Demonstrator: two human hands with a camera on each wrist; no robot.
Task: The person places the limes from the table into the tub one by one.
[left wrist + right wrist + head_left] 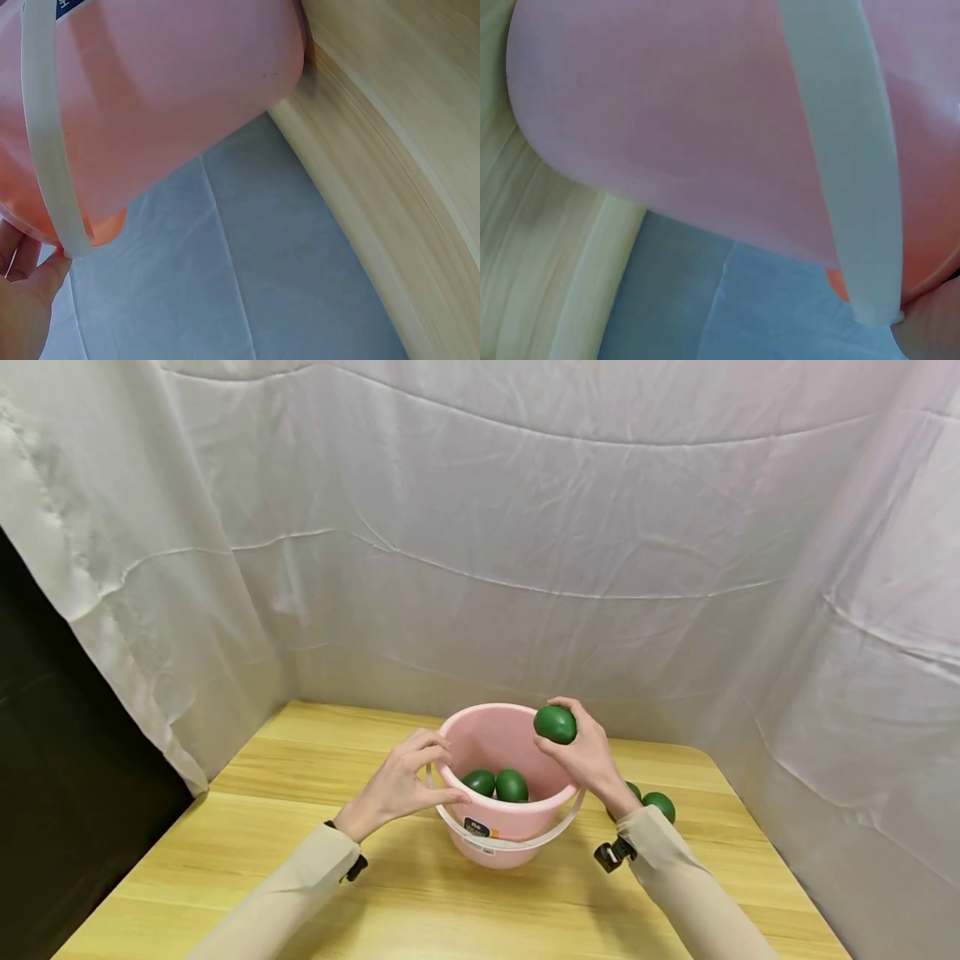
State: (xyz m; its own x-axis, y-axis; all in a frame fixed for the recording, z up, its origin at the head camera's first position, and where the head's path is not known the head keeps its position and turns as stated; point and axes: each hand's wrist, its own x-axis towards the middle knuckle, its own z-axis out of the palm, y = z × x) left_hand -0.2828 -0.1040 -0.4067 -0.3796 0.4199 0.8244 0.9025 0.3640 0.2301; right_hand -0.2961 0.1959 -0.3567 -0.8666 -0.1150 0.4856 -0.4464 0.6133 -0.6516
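A pink bucket [498, 817] with a white handle [517, 843] stands on the table, its mouth tipped a little toward me. My left hand [397, 781] pinches its left rim; in the left wrist view the thumb [51, 276] is right at the handle's end. Over the right rim, my right hand [588, 756] holds a smooth dark green avocado [555, 725] between thumb and fingers. Inside the bucket lie an avocado [480, 782] and, beside it, another avocado [512, 786]. The right wrist view shows mostly the bucket's side [667, 112], with the held avocado out of sight.
To the right of the bucket, an avocado [659, 806] lies on the wooden table [405, 877], with one more partly hidden behind the right wrist. Pale cloth [480, 527] hangs around the table's back and sides.
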